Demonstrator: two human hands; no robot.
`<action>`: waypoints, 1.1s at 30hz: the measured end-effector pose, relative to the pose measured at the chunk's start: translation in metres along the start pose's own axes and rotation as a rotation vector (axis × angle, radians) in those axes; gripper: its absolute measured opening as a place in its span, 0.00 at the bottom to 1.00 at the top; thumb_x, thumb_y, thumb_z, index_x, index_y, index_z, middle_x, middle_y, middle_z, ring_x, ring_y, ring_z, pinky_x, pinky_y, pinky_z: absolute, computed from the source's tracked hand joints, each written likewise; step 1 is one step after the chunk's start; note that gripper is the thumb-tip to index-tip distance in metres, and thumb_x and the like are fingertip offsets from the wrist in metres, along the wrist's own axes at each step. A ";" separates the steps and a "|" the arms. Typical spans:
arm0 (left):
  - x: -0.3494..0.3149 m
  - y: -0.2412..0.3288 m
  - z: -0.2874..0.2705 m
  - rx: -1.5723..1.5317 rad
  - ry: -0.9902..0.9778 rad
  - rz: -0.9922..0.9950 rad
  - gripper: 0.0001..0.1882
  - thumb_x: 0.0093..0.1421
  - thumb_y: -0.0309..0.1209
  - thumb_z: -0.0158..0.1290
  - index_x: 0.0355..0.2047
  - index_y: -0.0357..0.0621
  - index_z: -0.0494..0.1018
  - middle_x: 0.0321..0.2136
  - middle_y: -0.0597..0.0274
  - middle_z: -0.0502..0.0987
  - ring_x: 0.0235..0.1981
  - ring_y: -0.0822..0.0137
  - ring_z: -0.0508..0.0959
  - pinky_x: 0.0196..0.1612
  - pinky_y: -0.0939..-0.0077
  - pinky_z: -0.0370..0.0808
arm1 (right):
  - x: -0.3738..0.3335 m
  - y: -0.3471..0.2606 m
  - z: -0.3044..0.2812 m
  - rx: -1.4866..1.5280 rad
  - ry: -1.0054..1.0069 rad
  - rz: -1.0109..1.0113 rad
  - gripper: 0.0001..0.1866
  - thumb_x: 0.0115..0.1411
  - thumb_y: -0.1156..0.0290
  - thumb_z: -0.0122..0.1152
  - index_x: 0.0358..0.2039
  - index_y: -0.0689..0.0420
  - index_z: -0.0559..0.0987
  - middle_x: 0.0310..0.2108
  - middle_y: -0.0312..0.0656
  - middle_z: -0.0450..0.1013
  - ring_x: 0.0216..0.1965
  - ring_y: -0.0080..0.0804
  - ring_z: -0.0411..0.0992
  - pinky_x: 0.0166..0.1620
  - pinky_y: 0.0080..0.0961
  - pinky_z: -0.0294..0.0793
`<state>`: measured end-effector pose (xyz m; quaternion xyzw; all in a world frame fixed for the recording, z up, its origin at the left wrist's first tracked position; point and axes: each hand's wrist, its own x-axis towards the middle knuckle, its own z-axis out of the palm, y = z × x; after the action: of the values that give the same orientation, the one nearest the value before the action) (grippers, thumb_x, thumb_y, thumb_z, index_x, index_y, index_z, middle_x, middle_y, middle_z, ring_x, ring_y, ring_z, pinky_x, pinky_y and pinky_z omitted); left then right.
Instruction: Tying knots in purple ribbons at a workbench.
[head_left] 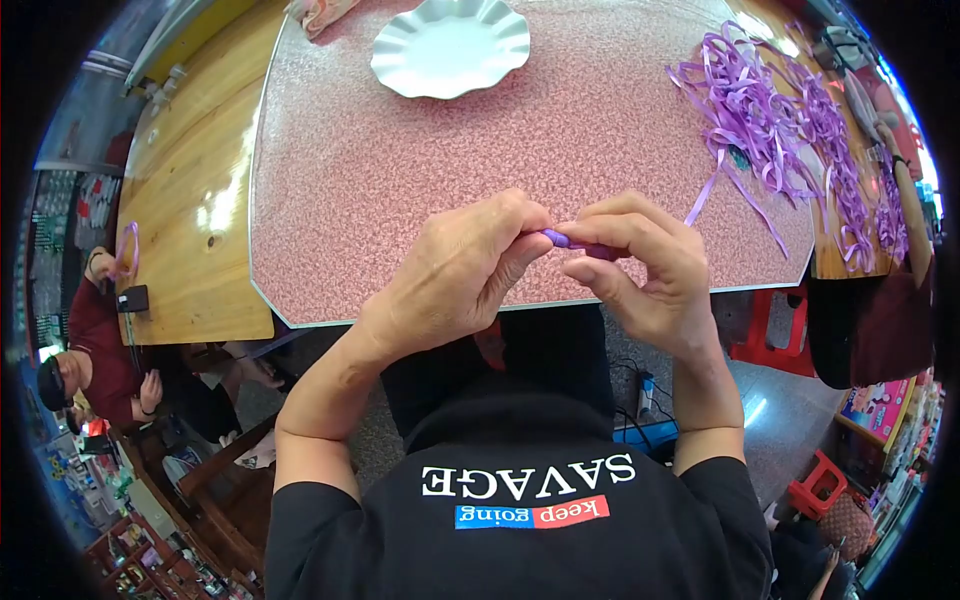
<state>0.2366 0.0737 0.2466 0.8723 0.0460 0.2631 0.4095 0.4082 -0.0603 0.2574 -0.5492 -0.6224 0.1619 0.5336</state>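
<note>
Both my hands meet just above the near edge of the pink speckled table mat [400, 150]. Between them is a small piece of purple ribbon [560, 239], bunched or rolled tight; its exact shape is mostly covered by fingers. My left hand [465, 255] pinches one end between thumb and fingertips. On the other side, the fingers of my right hand [650, 260] curl over the ribbon, with the right thumb slightly lower and apart from the index finger. A large tangle of purple ribbons [755, 120] lies at the mat's right side, with loose strands trailing toward me.
A white scalloped dish [450, 48] stands at the far middle. More ribbons [850, 190] spill over the wooden right edge. At left, a person in a dark red top [95, 335] holds a purple loop beside a small black box [133, 299]. Red stools [775, 335] are at right.
</note>
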 end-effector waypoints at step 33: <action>0.006 -0.005 0.003 0.207 0.057 0.359 0.12 0.56 0.32 0.62 0.31 0.41 0.70 0.25 0.59 0.71 0.25 0.60 0.75 0.28 0.66 0.73 | -0.009 -0.006 0.014 0.171 -0.072 0.184 0.15 0.70 0.63 0.55 0.30 0.61 0.76 0.23 0.34 0.68 0.23 0.20 0.65 0.26 0.22 0.62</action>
<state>0.2440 0.0769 0.2442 0.8962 -0.0721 0.3503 0.2626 0.3922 -0.0645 0.2528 -0.5502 -0.5721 0.2825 0.5386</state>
